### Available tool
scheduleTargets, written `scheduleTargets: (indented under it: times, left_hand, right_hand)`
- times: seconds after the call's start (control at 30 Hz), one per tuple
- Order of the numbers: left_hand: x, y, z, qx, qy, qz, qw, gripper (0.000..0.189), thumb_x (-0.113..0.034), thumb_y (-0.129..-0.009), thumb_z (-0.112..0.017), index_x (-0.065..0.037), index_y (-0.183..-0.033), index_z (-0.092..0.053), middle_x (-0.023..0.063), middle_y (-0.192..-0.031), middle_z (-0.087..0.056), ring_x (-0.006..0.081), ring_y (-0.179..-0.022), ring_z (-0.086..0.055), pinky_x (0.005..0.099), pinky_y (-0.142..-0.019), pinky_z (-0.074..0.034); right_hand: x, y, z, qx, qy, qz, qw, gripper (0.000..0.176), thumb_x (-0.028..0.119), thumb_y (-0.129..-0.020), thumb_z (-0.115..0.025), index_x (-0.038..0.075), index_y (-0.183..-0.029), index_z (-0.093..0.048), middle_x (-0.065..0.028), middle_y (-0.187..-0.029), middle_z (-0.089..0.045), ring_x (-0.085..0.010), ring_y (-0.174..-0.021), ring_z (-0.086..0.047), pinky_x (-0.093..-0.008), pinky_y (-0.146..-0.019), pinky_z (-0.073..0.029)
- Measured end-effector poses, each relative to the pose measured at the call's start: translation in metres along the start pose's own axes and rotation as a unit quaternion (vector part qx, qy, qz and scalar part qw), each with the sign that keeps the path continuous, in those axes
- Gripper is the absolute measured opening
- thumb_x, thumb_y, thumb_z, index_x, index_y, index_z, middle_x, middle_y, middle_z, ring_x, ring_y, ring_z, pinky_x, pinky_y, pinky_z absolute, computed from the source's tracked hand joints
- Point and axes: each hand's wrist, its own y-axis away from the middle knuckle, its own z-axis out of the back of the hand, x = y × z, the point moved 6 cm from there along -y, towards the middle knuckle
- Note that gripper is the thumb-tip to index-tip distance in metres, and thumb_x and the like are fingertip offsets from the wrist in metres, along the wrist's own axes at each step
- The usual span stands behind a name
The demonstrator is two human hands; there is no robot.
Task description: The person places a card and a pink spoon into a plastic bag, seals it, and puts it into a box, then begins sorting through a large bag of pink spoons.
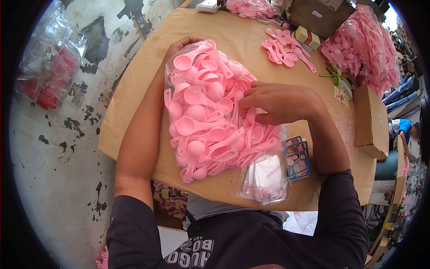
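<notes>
A clear plastic bag [197, 112] packed with pink plastic measuring spoons lies on the brown table in front of me. My left arm runs along its left side. My left hand [182, 44] curls around the bag's far corner, fingers partly hidden. From the right, my right hand [273, 103] reaches over the bag with bent fingers gripping its plastic near the right edge; the fingertips are partly out of sight. Nearer to me lie a stack of small clear plastic bags [264, 179] and blue printed cards [296, 158], both beside the big bag's lower right corner.
Loose pink spoons [284, 48] lie on the far table [172, 28], near a small yellow-and-white box [307, 36] and green-handled snips [332, 75]. Large bags of pink spoons [365, 47] and a cardboard box [371, 121] stand at the right. Another person [400, 127] is farther right.
</notes>
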Motion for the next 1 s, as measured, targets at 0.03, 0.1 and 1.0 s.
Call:
scheduleTargets:
  times: [0.03,0.1,1.0]
  left_hand:
    - [0.000,0.000,0.000,-0.011,-0.006,0.010,1.000,0.029,-0.015,-0.102,-0.068,0.001,-0.126,-0.066,0.0128,-0.117,-0.074,0.0178,-0.101,-0.074,0.0320,-0.090,-0.063]
    - [0.000,-0.001,0.001,-0.009,-0.006,0.002,1.000,0.030,-0.016,-0.101,-0.069,0.001,-0.126,-0.067,0.0127,-0.116,-0.074,0.0184,-0.101,-0.074,0.0321,-0.089,-0.063]
    - [-0.001,0.001,-0.003,0.002,-0.003,-0.008,1.000,0.029,-0.012,-0.102,-0.067,0.001,-0.127,-0.064,0.0136,-0.115,-0.073,0.0214,-0.099,-0.075,0.0339,-0.087,-0.065]
  right_hand:
    - [0.001,0.000,0.004,0.000,0.000,0.000,1.000,0.033,0.004,-0.083,-0.070,0.008,-0.116,-0.069,-0.0079,-0.113,-0.069,-0.0274,-0.112,-0.060,-0.0391,-0.097,-0.050]
    - [0.002,-0.001,0.007,0.111,-0.071,-0.101,0.986,0.032,0.009,-0.086,-0.071,0.006,-0.118,-0.068,-0.0078,-0.112,-0.071,-0.0267,-0.104,-0.064,-0.0402,-0.090,-0.054]
    - [-0.007,0.010,0.056,-0.057,-0.259,-0.105,0.959,0.023,0.028,-0.102,-0.072,0.005,-0.105,-0.071,0.0025,-0.081,-0.065,-0.0043,-0.063,-0.054,-0.0232,-0.055,-0.043]
